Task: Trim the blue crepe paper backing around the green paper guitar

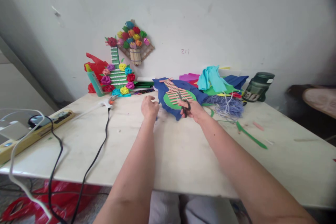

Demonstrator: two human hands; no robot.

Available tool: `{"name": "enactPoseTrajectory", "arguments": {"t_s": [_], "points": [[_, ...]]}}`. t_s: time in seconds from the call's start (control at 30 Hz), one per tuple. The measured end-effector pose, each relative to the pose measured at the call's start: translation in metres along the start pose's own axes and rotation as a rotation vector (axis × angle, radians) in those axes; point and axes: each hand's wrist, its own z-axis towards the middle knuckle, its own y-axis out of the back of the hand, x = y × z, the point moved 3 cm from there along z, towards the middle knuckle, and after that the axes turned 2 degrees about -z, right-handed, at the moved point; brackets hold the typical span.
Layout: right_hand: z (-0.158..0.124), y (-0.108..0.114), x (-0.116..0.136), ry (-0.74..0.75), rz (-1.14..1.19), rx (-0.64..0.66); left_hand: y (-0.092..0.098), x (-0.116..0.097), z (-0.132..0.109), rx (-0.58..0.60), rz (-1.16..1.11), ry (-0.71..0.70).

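A guitar-shaped craft with pink strips and strings over a green round body [172,100] lies on crumpled blue paper [195,92]. My right hand [193,108] grips black-handled scissors [186,107], their blades pointing away from me over the green body. Just left of the blue paper is my left hand [150,107], its fingers curled inward. Whatever those fingers hold, if anything, is hidden. A small bit of blue shows beside that hand, near the wrist.
At the back left stand a flower-trimmed guitar craft [118,77] and a glue bottle [95,82]. A white glue gun [106,103] trails a black cord. Purple yarn [225,105], coloured paper and a dark green bottle [258,86] are right. A power strip [39,133] lies left.
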Motion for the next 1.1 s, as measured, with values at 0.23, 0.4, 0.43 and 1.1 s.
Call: {"name": "enactPoseTrajectory", "arguments": {"t_s": [0.23,0.4,0.43,1.1], "points": [[-0.005,-0.001,-0.009,0.238,-0.729,-0.413,-0.034,0.012,-0.009,0.487,-0.268,0.413],[-0.011,-0.016,-0.011,0.465,-0.962,-0.388,-0.053,0.01,-0.012,0.522,-0.58,0.53],[-0.011,-0.019,-0.012,0.503,-1.009,-0.391,-0.055,0.008,-0.012,0.519,-0.588,0.528],[0.004,-0.014,-0.023,0.294,-0.852,-0.526,-0.059,-0.002,-0.013,0.533,-0.896,0.496]]}}
